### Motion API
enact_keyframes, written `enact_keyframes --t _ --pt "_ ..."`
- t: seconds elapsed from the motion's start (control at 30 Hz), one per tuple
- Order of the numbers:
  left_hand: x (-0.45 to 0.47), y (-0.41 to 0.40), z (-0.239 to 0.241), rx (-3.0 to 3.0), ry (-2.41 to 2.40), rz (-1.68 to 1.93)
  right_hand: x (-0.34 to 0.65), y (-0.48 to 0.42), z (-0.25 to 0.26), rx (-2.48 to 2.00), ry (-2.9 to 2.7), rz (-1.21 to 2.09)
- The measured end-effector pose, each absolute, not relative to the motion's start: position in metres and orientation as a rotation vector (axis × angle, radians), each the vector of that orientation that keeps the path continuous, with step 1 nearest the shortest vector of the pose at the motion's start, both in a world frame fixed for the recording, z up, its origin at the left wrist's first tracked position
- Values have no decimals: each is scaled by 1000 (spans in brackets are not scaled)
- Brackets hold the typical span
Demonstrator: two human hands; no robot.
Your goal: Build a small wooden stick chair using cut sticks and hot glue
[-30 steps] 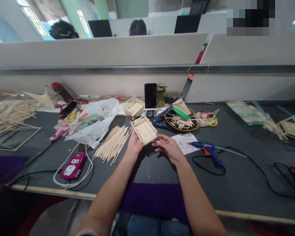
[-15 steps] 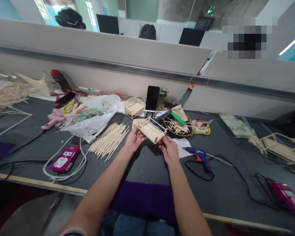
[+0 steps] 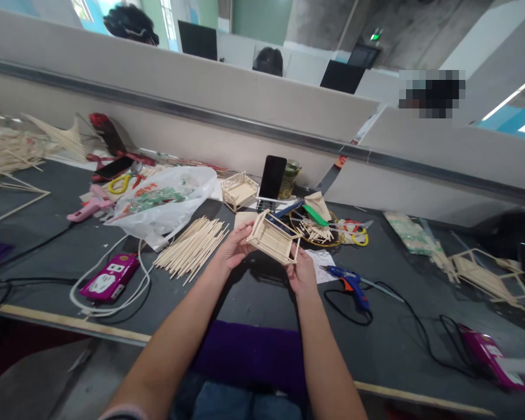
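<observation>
Between my two hands, above the desk, is a small model bed-like frame (image 3: pixel 272 238) made of thin wooden sticks, tilted with its slatted floor showing. My left hand (image 3: pixel 237 244) grips its left end, and my right hand (image 3: pixel 301 269) holds its right end; some fingertips are hidden behind the frame. A similar stick model (image 3: pixel 240 191) stands on the desk beyond, beside an upright phone (image 3: pixel 272 178). A pile of loose wooden sticks (image 3: pixel 192 248) lies to the left. Right of my right hand, a blue glue gun (image 3: pixel 350 284) rests near a printed paper sheet (image 3: pixel 321 263).
A white plastic bag (image 3: pixel 166 201), pink glue gun (image 3: pixel 91 207) and magenta power strip (image 3: pixel 111 279) with looped cables lie left. Beyond my right hand are a basket of short sticks (image 3: pixel 317 232) and scissors (image 3: pixel 359 233). Another magenta power strip (image 3: pixel 492 356) sits far right.
The stick model has been tilted in my hands, so its floor now faces me more and its right end rises differently. Both hands still hold it. The view has shifted slightly.
</observation>
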State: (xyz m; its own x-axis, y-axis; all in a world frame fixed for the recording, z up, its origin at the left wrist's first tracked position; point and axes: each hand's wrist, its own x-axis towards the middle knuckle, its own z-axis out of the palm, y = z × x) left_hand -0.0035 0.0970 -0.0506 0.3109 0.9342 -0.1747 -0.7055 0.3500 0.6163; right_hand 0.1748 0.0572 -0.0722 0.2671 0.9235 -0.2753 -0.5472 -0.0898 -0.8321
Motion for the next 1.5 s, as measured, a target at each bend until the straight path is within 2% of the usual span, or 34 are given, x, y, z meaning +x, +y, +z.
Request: enact_keyframes --t 0.23,0.8,0.9,1.03,1.23,1.33,1.5 --pt "-7 98 -54 572 493 1100 175 55 -67 -1079 -501 1295" --pt "-9 103 -56 551 773 955 181 56 -65 -1120 -548 1185" --pt "-10 105 -56 548 794 978 190 52 -57 -1193 -626 967" --pt "-10 105 -55 554 821 1027 213 41 -42 -1360 -767 371" --pt "-5 102 -53 602 819 1112 220 31 -8 -1413 -1293 -229" --pt "-5 100 -51 630 817 1140 207 32 4 -1449 -1450 -252" --pt "-5 98 -47 666 819 1151 190 47 0 -1515 -1725 71"
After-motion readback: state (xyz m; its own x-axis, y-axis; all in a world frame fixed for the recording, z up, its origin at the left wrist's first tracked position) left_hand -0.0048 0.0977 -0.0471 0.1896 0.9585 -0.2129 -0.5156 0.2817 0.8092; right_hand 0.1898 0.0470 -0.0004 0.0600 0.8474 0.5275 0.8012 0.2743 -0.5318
